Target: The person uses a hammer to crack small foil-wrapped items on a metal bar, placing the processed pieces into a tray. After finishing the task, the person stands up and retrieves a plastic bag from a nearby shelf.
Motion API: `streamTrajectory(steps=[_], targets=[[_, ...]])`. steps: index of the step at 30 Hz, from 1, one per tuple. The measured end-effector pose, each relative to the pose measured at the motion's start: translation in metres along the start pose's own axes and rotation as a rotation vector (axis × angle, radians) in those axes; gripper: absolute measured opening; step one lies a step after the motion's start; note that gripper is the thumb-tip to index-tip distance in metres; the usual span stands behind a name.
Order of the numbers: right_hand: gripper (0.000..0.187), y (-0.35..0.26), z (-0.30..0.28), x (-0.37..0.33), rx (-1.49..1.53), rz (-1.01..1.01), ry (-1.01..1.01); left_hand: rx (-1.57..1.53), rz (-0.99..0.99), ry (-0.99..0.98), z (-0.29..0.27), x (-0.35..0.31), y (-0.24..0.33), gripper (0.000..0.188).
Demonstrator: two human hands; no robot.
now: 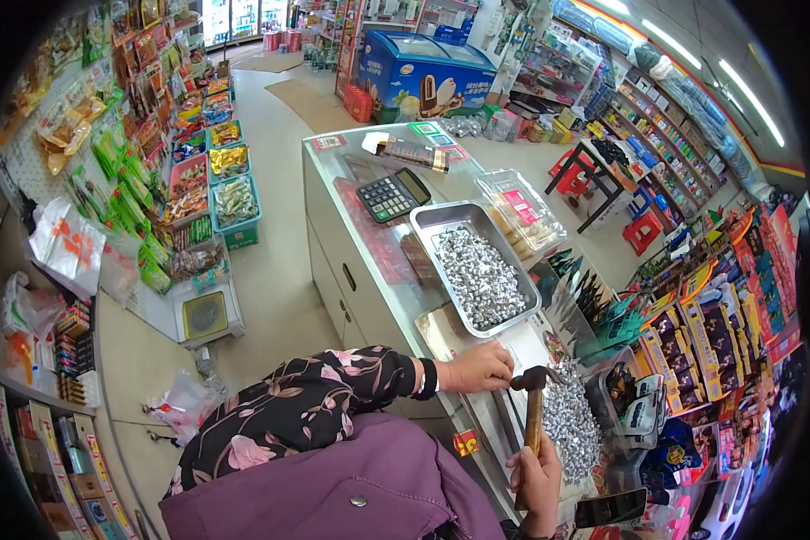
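Observation:
My right hand is wrapped round the wooden handle of a hammer, whose dark metal head stands close to the fingers of my left hand. The left hand rests low over the counter with its fingers bent together; what they hold, if anything, is too small to make out. Beside the hammer lies a loose heap of small silvery metal pieces. Just beyond my left hand, a rectangular steel tray holds many more shiny pieces of the same look. A long dark bar-like edge runs below the left hand.
The glass-topped counter carries a calculator, a clear plastic box and a long dark packet. A dark phone lies near my right hand. Hanging packets crowd the right side. A blue chest freezer stands beyond.

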State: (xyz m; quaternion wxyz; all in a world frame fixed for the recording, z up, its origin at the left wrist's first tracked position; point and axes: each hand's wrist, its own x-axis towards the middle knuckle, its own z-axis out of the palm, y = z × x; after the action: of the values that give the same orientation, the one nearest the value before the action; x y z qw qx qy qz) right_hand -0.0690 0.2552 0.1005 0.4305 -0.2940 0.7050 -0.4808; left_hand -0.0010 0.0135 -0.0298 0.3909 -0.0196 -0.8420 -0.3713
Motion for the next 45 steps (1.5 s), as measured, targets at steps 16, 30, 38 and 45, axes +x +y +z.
streamTrajectory(steps=[16, 30, 38, 45], targets=[[0.049, 0.0, 0.002, 0.0, 0.023, -0.025, 0.029, 0.003, -0.006, -0.028, -0.002, -0.001, 0.006, 0.01], [0.048, 0.003, -0.002, 0.005, -0.027, -0.001, -0.004, 0.015, -0.033, -0.045, -0.003, 0.001, 0.007, 0.012], [0.049, 0.005, -0.003, 0.002, 0.036, -0.065, 0.054, 0.055, -0.056, -0.058, -0.003, 0.001, 0.009, 0.019], [0.049, 0.008, -0.005, 0.008, -0.052, -0.006, -0.026, 0.011, -0.151, -0.083, -0.007, 0.001, 0.015, 0.03]])
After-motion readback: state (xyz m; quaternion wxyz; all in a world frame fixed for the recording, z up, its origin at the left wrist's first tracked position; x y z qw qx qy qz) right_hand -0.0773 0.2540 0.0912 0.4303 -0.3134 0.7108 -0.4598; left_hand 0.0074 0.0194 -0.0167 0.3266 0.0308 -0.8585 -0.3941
